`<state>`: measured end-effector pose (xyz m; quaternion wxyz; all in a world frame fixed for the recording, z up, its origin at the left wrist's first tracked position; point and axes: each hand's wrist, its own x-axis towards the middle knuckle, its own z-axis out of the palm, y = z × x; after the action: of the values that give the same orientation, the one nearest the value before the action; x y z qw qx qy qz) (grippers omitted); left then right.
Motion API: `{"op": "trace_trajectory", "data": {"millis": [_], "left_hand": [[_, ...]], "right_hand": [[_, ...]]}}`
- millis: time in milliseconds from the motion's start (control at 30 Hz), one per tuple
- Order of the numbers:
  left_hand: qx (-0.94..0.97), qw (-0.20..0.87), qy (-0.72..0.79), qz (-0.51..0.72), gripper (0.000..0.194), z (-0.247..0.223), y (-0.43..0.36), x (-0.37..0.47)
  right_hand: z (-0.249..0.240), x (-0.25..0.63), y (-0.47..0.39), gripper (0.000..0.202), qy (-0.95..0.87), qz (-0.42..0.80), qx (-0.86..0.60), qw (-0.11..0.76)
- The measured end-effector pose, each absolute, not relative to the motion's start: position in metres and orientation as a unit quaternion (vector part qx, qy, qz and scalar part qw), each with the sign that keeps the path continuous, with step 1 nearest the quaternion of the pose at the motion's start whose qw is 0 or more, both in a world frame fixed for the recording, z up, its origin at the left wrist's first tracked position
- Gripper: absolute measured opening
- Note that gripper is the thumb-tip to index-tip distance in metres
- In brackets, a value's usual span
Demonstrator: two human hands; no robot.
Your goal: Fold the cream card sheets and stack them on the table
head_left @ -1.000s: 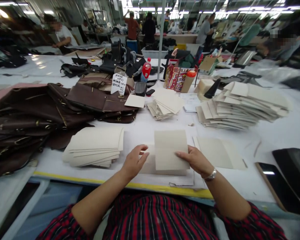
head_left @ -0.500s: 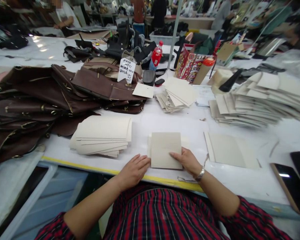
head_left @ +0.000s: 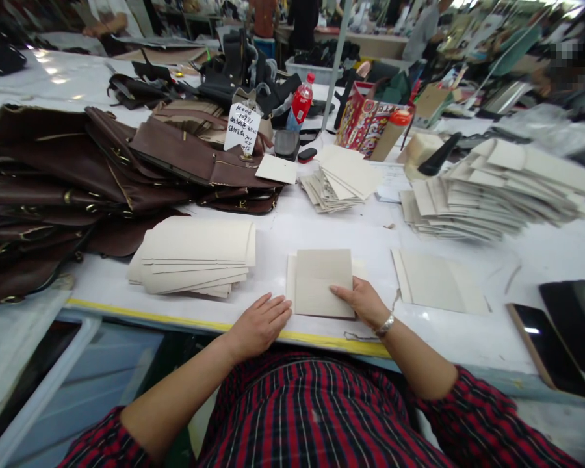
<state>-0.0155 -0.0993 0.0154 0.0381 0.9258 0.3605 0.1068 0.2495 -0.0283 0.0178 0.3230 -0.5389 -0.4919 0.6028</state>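
Note:
A grey square card lies over a paler piece near the table's front edge. My right hand grips the card's right side, thumb on top and the other fingers hidden beneath or behind it. My left hand rests on the table just left of the card, palm down, fingers a little apart, holding nothing. To the left is a fanned stack of cream sheets. On the right, a few flat pale sheets overlap on the table.
Brown leather bags are heaped at the left. Further back stand a bottle, a patterned box and small cards. A big stack of pale pieces and a phone are on the right. People are in the background.
The camera view has shifted slightly, so the table's contents appear a little higher and mostly further left. Both hands keep nearly the same places beside and on the card.

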Motion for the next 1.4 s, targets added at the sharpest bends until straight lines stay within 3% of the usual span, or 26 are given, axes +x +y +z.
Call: {"op": "trace_trajectory", "data": {"millis": [500, 767, 1167, 1400], "left_hand": [[0.926, 0.044, 0.363, 0.099, 0.038, 0.019, -0.099, -0.013], [0.913, 0.043, 0.377, 0.147, 0.024, 0.025, -0.091, 0.001], [0.89, 0.054, 0.401, 0.211, 0.015, 0.019, -0.083, 0.024], [0.894, 0.05, 0.396, 0.205, 0.01, 0.015, -0.083, 0.025]], "right_hand": [[0.015, 0.25, -0.028, 0.036, -0.523, 0.574, -0.548, 0.31], [0.02, 0.247, -0.027, 0.034, -0.528, 0.558, -0.565, 0.299], [0.047, 0.281, -0.012, 0.02, -0.705, 0.416, -0.562, 0.12], [0.036, 0.285, -0.014, 0.019, -0.715, 0.401, -0.559, 0.123]]}}
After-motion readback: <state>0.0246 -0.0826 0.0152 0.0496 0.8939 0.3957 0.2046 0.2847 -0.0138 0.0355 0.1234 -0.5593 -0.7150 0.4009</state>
